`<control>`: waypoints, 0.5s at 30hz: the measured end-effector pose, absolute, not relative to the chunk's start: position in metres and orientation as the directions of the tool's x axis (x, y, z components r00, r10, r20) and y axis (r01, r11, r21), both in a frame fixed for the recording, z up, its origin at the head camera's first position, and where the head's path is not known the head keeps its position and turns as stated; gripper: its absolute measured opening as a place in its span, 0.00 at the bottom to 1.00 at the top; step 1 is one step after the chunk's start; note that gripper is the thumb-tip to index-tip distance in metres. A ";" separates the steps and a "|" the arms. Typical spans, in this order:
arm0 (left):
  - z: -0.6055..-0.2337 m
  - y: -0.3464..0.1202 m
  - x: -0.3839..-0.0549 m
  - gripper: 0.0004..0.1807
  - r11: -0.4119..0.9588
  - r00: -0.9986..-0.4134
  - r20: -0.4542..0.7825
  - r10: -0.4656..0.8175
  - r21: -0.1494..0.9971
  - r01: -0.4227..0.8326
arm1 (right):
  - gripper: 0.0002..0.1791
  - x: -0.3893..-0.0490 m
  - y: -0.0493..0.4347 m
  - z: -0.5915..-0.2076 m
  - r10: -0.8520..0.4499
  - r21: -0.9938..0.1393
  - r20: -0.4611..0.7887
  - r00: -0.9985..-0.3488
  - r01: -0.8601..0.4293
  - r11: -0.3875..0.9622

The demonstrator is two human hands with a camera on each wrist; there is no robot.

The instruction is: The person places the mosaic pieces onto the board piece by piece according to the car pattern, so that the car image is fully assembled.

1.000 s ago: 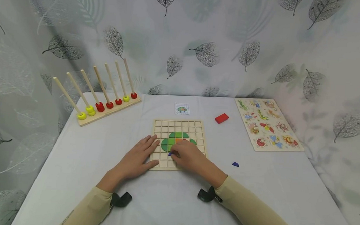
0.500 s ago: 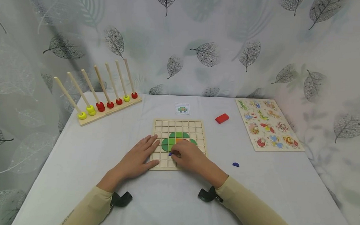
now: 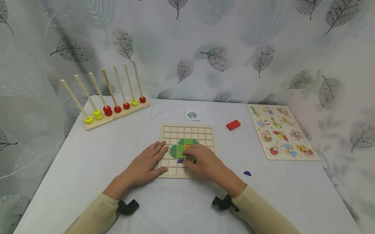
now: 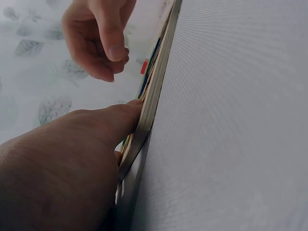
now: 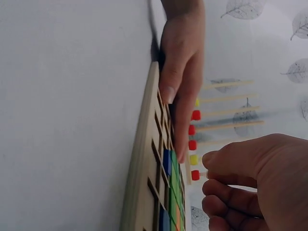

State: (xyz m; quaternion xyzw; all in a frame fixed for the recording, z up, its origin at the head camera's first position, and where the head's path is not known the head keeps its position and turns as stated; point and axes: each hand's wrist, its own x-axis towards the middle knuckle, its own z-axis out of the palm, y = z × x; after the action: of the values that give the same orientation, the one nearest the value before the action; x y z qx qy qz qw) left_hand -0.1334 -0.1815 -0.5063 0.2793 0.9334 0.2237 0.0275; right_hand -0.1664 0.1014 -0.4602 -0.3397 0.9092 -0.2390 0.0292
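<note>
My left hand [image 3: 144, 164] rests with outstretched fingers on the left edge of a wooden grid board [image 3: 169, 170]. Over the board's middle hovers my right hand [image 3: 204, 162], its fingers loosely bent; in the right wrist view nothing shows between thumb and fingers. Green pieces [image 3: 180, 148] and an orange piece [image 5: 178, 217] lie in the grid, partly hidden by that hand in the head view. Just below the green ones a blue half-round piece [image 3: 180, 161] sits in a cell. A second blue piece [image 5: 164, 219] is in the grid nearer the right wrist camera.
Another blue half-round piece [image 3: 247, 173] lies on the white table right of the board. Behind the board are a small pattern card [image 3: 192, 114] and a red block [image 3: 233, 125]. A peg stand with beads [image 3: 118, 115] stands back left, an insect puzzle board [image 3: 281, 135] back right.
My right hand has let go of the blue half-round piece and risen slightly to the right, leaving the piece in the grid. The left hand stays on the board's edge.
</note>
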 end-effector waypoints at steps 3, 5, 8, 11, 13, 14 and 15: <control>-0.506 -0.181 -0.133 0.45 0.743 -0.842 0.078 0.534 0.432 0.511 | 0.14 -0.167 0.110 -0.456 -0.626 -0.458 0.106 -0.773 -0.596 0.659; -0.506 -0.181 -0.133 0.46 0.744 -0.843 0.076 0.533 0.432 0.509 | 0.15 -0.166 0.116 -0.454 -0.622 -0.458 0.111 -0.775 -0.595 0.660; -0.505 -0.180 -0.133 0.46 0.747 -0.845 0.066 0.531 0.434 0.504 | 0.16 -0.164 0.126 -0.448 -0.606 -0.467 0.116 -0.787 -0.582 0.666; -0.504 -0.180 -0.133 0.46 0.747 -0.845 0.059 0.532 0.437 0.500 | 0.16 -0.162 0.138 -0.444 -0.585 -0.492 0.119 -0.802 -0.560 0.667; -0.504 -0.180 -0.133 0.46 0.747 -0.845 0.056 0.532 0.438 0.500 | 0.16 -0.160 0.147 -0.443 -0.568 -0.504 0.115 -0.815 -0.541 0.673; -0.504 -0.179 -0.133 0.46 0.747 -0.845 0.056 0.533 0.437 0.500 | 0.15 -0.160 0.151 -0.442 -0.563 -0.506 0.112 -0.819 -0.535 0.677; -0.504 -0.179 -0.133 0.46 0.748 -0.845 0.056 0.532 0.437 0.500 | 0.15 -0.160 0.156 -0.442 -0.559 -0.507 0.113 -0.822 -0.531 0.679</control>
State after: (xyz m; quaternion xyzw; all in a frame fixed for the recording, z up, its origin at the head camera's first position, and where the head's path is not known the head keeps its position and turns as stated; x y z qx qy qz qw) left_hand -0.1334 -0.1792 -0.5036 0.2764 0.9341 0.2230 0.0362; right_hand -0.1601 0.1556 -0.4421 -0.2975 0.9159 -0.2682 0.0255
